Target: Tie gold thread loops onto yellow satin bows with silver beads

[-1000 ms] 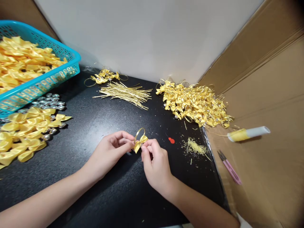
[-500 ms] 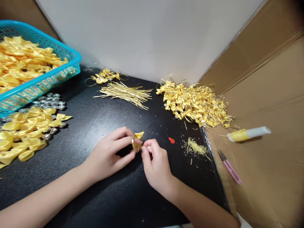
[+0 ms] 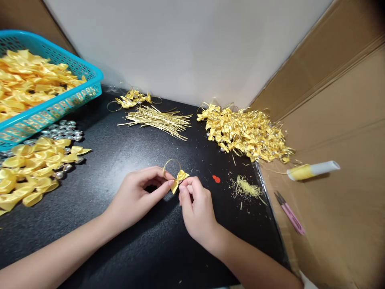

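Observation:
Between my two hands is a yellow ribbon bow (image 3: 178,180) with a gold cord loop (image 3: 172,160) standing up from its far side. The thumb and fingers of my left hand (image 3: 144,188) pinch the bow's left side near the base of the loop. My right hand (image 3: 197,206) is closed at the bow's right edge, thumb against forefinger; what lies between those fingertips is too small to make out. Both hands rest low over the black table (image 3: 144,249).
At left stand a blue basket (image 3: 75,91) of yellow bows, silver bells (image 3: 64,130) and loose bows (image 3: 33,172). Gold cords (image 3: 159,120) lie behind. Finished-looking looped bows (image 3: 246,134), thread scraps (image 3: 248,188), a red piece (image 3: 216,179), pink thread snips (image 3: 290,214) and a thread tube (image 3: 313,170) are rightward.
The bow has been turned so its face and both wings show. Its gold loop now stands up and away, and my left fingers have shifted into a pinch on its side.

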`<state>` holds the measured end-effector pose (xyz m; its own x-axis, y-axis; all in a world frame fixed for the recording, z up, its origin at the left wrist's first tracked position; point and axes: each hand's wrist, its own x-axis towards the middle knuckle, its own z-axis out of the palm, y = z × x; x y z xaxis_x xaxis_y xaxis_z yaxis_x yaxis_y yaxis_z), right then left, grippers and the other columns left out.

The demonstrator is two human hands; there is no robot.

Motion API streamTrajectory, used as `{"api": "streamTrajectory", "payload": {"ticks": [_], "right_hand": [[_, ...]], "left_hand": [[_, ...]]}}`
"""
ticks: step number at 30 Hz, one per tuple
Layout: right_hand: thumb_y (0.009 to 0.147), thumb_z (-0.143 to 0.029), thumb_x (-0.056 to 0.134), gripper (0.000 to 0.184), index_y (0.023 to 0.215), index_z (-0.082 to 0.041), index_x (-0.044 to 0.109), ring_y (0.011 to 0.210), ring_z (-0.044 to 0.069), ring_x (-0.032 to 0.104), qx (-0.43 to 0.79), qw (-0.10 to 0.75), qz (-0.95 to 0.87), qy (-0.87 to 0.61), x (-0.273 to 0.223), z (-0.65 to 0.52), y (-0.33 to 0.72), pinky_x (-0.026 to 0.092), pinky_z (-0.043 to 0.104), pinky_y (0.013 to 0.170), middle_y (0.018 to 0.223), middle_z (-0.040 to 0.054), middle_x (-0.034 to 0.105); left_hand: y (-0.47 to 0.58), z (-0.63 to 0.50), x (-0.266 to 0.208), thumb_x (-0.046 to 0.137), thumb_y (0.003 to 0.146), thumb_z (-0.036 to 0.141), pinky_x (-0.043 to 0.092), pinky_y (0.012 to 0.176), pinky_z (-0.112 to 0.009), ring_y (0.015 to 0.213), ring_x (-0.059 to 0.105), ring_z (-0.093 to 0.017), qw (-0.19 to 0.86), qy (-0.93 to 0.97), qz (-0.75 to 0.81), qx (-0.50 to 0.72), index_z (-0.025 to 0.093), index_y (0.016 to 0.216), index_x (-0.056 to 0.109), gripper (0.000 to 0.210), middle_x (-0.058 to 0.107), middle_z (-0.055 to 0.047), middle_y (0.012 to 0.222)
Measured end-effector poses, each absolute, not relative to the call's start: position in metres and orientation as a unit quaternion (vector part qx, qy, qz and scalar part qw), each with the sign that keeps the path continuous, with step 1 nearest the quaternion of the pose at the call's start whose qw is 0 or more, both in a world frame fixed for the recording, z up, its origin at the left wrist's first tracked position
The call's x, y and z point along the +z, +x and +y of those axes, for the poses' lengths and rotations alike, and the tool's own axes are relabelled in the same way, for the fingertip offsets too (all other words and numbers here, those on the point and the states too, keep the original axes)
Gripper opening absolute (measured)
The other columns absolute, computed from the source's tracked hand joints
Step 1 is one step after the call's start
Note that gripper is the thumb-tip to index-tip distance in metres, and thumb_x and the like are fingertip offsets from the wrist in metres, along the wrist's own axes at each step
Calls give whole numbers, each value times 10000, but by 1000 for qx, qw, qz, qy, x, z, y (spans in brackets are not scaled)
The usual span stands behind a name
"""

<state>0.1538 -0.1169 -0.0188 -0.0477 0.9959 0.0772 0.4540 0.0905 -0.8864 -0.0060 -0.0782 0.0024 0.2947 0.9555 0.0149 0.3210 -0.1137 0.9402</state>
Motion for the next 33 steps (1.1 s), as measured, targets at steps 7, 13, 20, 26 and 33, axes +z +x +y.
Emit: {"api": "streamTrajectory", "payload": {"ticks": [7, 13, 20, 26, 33], "right_hand": [[925, -219, 407, 119, 833, -212, 482, 511, 129, 509, 370, 388, -621, -572, -18, -118, 153, 386, 230, 547, 583, -40, 511], [919, -227, 436, 104, 824, -209, 473, 486, 117, 489, 381, 392, -610, -574, -19, -118, 153, 353, 226, 524, 568, -49, 516], [921, -231, 439, 125, 801, -207, 465, 501, 114, 496, 394, 400, -595, -575, -19, -117, 152, 361, 226, 543, 566, -48, 517], [931, -248, 445, 122, 816, -209, 463, 489, 106, 497, 436, 413, -557, -573, -18, -121, 148, 361, 219, 531, 557, -58, 524], [967, -315, 421, 185, 823, -207, 464, 528, 112, 522, 497, 443, -488, -564, -20, -128, 140, 394, 242, 583, 578, -49, 549]], "left_hand": [[0, -80, 7, 680, 789, 310, 535, 641, -230, 675, 664, -160, 551, 563, 502, 357, 177, 754, 699, 138, 728, -34, 735], [1, -83, 1, 686, 794, 301, 546, 691, -232, 727, 667, -156, 534, 566, 505, 374, 169, 778, 693, 133, 737, -42, 797], [-2, -85, -9, 647, 823, 239, 541, 687, -216, 730, 671, -139, 463, 629, 483, 397, 177, 775, 684, 87, 726, -24, 799], [-2, -87, -14, 636, 829, 169, 523, 665, -202, 707, 653, -125, 370, 688, 463, 419, 192, 764, 650, 70, 696, 6, 770], [0, -90, -13, 620, 848, 126, 501, 677, -196, 693, 643, -109, 305, 722, 442, 436, 192, 789, 620, 89, 678, 16, 764]]}}
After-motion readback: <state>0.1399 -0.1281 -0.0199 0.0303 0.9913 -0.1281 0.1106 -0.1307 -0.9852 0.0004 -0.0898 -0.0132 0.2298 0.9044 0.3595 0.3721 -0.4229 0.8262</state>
